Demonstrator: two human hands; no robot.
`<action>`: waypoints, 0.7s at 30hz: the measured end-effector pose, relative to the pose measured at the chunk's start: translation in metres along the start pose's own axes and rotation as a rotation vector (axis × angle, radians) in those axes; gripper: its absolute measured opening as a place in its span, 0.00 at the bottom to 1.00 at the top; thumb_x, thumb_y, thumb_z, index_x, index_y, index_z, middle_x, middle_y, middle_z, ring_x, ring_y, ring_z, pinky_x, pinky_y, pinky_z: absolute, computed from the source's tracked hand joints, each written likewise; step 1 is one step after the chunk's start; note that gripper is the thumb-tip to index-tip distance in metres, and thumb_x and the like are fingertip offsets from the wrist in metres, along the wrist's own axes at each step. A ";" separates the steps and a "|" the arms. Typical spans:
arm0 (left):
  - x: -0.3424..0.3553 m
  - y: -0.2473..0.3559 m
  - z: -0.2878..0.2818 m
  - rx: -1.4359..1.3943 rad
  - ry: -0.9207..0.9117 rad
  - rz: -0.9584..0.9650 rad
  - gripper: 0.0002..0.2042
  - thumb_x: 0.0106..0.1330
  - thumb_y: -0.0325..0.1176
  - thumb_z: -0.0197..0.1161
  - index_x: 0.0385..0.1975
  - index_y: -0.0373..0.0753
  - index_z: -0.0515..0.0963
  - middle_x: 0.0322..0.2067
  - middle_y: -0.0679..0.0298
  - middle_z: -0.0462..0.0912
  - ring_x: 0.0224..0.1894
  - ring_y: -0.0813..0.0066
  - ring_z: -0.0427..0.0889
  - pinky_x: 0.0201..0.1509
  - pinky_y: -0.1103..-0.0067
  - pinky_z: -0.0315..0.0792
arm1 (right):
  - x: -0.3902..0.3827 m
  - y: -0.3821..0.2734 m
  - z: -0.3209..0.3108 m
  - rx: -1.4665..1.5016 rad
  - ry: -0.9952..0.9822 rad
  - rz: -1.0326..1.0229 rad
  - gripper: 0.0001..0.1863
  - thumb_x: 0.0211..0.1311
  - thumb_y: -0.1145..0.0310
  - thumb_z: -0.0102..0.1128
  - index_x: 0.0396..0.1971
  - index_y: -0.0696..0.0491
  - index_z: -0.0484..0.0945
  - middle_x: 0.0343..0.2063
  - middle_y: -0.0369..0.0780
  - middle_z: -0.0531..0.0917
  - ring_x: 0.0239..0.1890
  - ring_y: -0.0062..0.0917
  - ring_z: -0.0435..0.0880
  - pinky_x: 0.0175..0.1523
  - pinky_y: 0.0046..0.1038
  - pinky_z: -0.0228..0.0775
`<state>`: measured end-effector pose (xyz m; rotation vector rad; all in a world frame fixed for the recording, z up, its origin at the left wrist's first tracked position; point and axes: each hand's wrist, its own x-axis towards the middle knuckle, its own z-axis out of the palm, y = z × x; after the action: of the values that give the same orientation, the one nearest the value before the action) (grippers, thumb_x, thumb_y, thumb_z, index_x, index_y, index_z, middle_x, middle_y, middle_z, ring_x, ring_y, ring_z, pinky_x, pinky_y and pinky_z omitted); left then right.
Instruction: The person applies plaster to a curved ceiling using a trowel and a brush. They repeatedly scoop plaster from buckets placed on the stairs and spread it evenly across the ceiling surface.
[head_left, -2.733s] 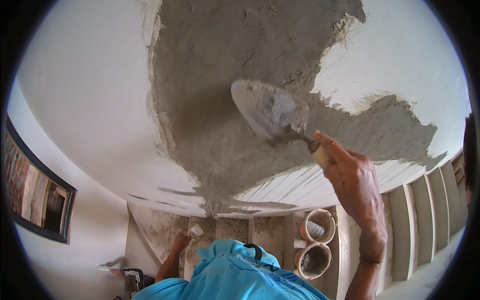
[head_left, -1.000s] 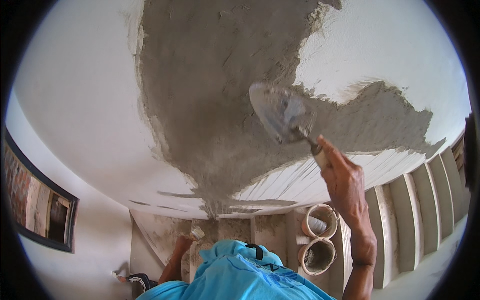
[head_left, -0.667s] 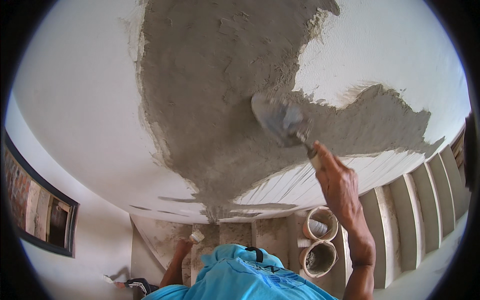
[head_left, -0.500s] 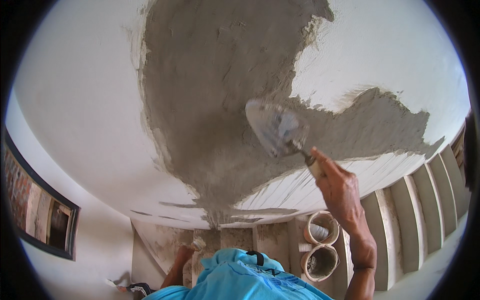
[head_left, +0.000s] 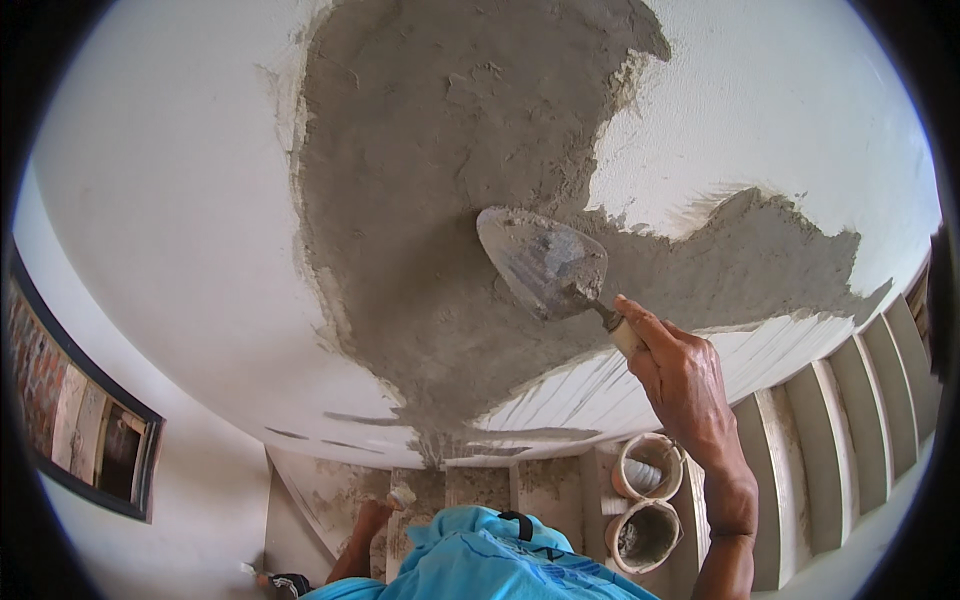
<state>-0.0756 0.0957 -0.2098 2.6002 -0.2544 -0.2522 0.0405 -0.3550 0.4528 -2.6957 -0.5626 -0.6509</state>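
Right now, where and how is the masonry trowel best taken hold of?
Probably by the pale handle of the masonry trowel, coming from the picture's lower right, where the right hand holds it: the handle slants that way, away from the broad, mortar-smeared blade.

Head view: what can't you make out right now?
In the head view:
Trowel: wall-facing side, hidden by its own blade.
Trowel handle: rear end, covered by the right hand.
Pale-tipped tool in the left hand: too small to identify.
Grey mortar patch: top, cut off by the upper edge.
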 end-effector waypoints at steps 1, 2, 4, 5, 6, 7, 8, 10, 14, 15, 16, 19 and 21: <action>-0.001 0.003 -0.001 -0.137 0.002 -0.188 0.18 0.58 0.45 0.62 0.23 0.34 0.84 0.22 0.43 0.82 0.29 0.49 0.85 0.35 0.60 0.76 | 0.001 0.000 0.001 0.026 0.016 -0.003 0.27 0.60 0.75 0.59 0.62 0.51 0.73 0.37 0.51 0.85 0.33 0.43 0.87 0.39 0.40 0.80; 0.000 0.018 -0.004 -0.283 -0.002 -0.365 0.18 0.58 0.46 0.61 0.23 0.34 0.85 0.22 0.44 0.82 0.28 0.50 0.85 0.35 0.61 0.76 | 0.001 -0.001 0.000 0.040 0.029 -0.002 0.26 0.60 0.74 0.58 0.61 0.51 0.73 0.38 0.51 0.86 0.34 0.43 0.88 0.40 0.40 0.80; -0.001 0.036 -0.021 -0.390 0.002 -0.523 0.19 0.59 0.47 0.61 0.22 0.35 0.85 0.21 0.45 0.82 0.27 0.50 0.85 0.33 0.61 0.76 | 0.015 -0.007 -0.007 0.107 0.112 0.035 0.25 0.61 0.75 0.56 0.61 0.51 0.75 0.41 0.52 0.85 0.37 0.41 0.89 0.42 0.38 0.81; -0.001 0.037 -0.025 -0.354 0.009 -0.491 0.20 0.60 0.48 0.60 0.22 0.35 0.85 0.20 0.46 0.82 0.27 0.50 0.85 0.33 0.61 0.76 | 0.025 -0.010 -0.011 0.144 0.155 0.054 0.25 0.61 0.75 0.56 0.60 0.51 0.75 0.43 0.53 0.85 0.39 0.41 0.89 0.42 0.38 0.81; -0.001 0.038 -0.028 -0.320 0.016 -0.459 0.21 0.61 0.49 0.59 0.22 0.35 0.85 0.20 0.46 0.82 0.26 0.51 0.85 0.32 0.61 0.76 | 0.035 -0.012 -0.015 0.110 0.194 0.019 0.25 0.62 0.75 0.55 0.60 0.51 0.75 0.43 0.53 0.85 0.40 0.40 0.89 0.42 0.37 0.81; 0.001 0.040 -0.031 -0.331 0.010 -0.447 0.22 0.62 0.50 0.59 0.22 0.35 0.84 0.20 0.46 0.81 0.27 0.50 0.85 0.32 0.61 0.76 | 0.044 -0.012 -0.020 0.072 0.235 -0.012 0.24 0.62 0.76 0.54 0.60 0.51 0.75 0.44 0.53 0.85 0.40 0.39 0.89 0.42 0.37 0.81; 0.004 0.042 -0.035 -0.342 0.003 -0.435 0.23 0.63 0.51 0.58 0.22 0.34 0.84 0.20 0.46 0.81 0.27 0.49 0.84 0.32 0.61 0.75 | 0.051 -0.013 -0.021 0.042 0.273 -0.048 0.24 0.62 0.75 0.55 0.60 0.51 0.75 0.43 0.53 0.85 0.38 0.39 0.89 0.41 0.37 0.81; 0.007 0.045 -0.037 -0.371 -0.006 -0.430 0.24 0.64 0.52 0.57 0.22 0.34 0.84 0.20 0.45 0.81 0.27 0.48 0.84 0.33 0.61 0.75 | 0.062 -0.015 -0.022 -0.033 0.300 -0.067 0.24 0.62 0.74 0.56 0.60 0.51 0.75 0.40 0.51 0.86 0.36 0.38 0.89 0.40 0.38 0.81; 0.008 0.042 -0.025 -0.331 0.122 -0.364 0.24 0.64 0.52 0.57 0.22 0.33 0.83 0.21 0.45 0.81 0.26 0.48 0.84 0.34 0.60 0.76 | 0.052 -0.015 -0.014 -0.118 0.153 -0.037 0.25 0.62 0.73 0.59 0.61 0.51 0.75 0.38 0.49 0.86 0.34 0.39 0.89 0.40 0.39 0.81; 0.006 0.038 -0.013 -0.294 0.191 -0.321 0.24 0.64 0.51 0.57 0.23 0.33 0.83 0.21 0.45 0.81 0.26 0.48 0.84 0.34 0.60 0.76 | 0.043 -0.014 -0.012 -0.122 0.093 -0.041 0.25 0.61 0.73 0.60 0.61 0.51 0.74 0.38 0.49 0.86 0.34 0.39 0.89 0.40 0.39 0.81; 0.005 0.033 -0.004 -0.230 0.165 -0.261 0.24 0.64 0.51 0.57 0.23 0.32 0.83 0.21 0.45 0.81 0.27 0.48 0.84 0.35 0.60 0.76 | 0.035 -0.014 -0.011 -0.111 0.061 -0.055 0.25 0.61 0.74 0.60 0.61 0.51 0.74 0.38 0.49 0.86 0.34 0.40 0.89 0.40 0.39 0.81; 0.002 0.000 0.013 -0.121 0.082 -0.171 0.24 0.63 0.51 0.57 0.24 0.32 0.83 0.21 0.45 0.82 0.28 0.48 0.84 0.37 0.59 0.76 | 0.026 -0.013 -0.012 -0.064 0.064 -0.122 0.25 0.61 0.74 0.59 0.61 0.52 0.74 0.38 0.50 0.87 0.32 0.39 0.89 0.35 0.38 0.81; 0.005 -0.001 0.014 -0.166 0.008 -0.223 0.23 0.63 0.50 0.58 0.24 0.31 0.83 0.21 0.45 0.82 0.29 0.47 0.84 0.36 0.59 0.76 | 0.035 -0.014 -0.018 0.001 0.199 -0.142 0.25 0.61 0.74 0.59 0.61 0.52 0.74 0.38 0.50 0.87 0.31 0.38 0.89 0.34 0.38 0.81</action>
<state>-0.0742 0.0890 -0.2228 2.4630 0.0588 -0.3266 0.0561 -0.3390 0.4884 -2.5672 -0.7043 -0.9433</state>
